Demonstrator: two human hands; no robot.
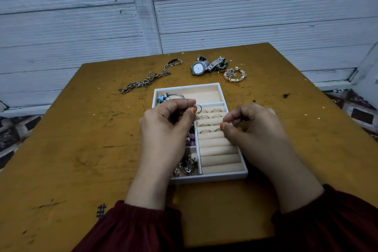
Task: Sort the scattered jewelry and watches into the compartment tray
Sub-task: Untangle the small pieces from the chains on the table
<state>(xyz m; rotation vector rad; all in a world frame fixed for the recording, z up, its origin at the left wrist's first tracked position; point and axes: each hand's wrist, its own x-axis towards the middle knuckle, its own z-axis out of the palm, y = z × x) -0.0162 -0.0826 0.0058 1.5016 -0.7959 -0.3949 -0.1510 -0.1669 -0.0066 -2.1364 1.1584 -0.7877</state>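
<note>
A white compartment tray with beige lining sits mid-table. Its right side has ring rolls with several rings slotted in the upper rows. My left hand hovers over the tray's left side and pinches a thin ring between thumb and forefinger. My right hand hangs over the ring rolls with thumb and fingertips pinched together; a small ring seems to sit in the pinch, hard to make out. A charm bangle lies in the top compartment. Small pieces fill the left compartments.
Beyond the tray on the yellow table lie a dark chain necklace, two silver watches, a beaded bracelet and loose small rings. A white shuttered wall stands behind the table.
</note>
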